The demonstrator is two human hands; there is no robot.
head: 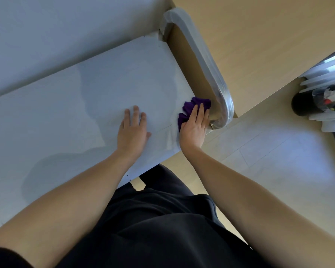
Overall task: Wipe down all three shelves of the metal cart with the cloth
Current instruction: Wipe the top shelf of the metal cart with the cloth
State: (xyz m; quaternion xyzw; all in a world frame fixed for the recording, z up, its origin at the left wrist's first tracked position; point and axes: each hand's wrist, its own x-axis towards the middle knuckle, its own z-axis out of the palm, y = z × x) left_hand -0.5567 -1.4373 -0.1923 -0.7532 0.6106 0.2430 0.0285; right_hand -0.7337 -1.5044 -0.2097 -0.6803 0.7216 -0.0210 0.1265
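Note:
The metal cart's top shelf (70, 105) is a pale, film-covered surface filling the left half of the view. Its plastic-wrapped handle bar (205, 60) curves along the right end. A crumpled purple cloth (190, 107) lies at the shelf's right end, against the handle's near corner. My right hand (193, 126) presses flat on the cloth, fingers forward. My left hand (132, 130) rests flat on the shelf, fingers spread, a hand's width left of the cloth. The lower shelves are hidden under the top one.
A pale wall or panel (56, 31) runs along the cart's far side. Wooden floor (269, 35) lies to the right. A black round bin (315, 102) with trash and stacked white items (325, 74) stand at the far right. My dark clothing fills the bottom.

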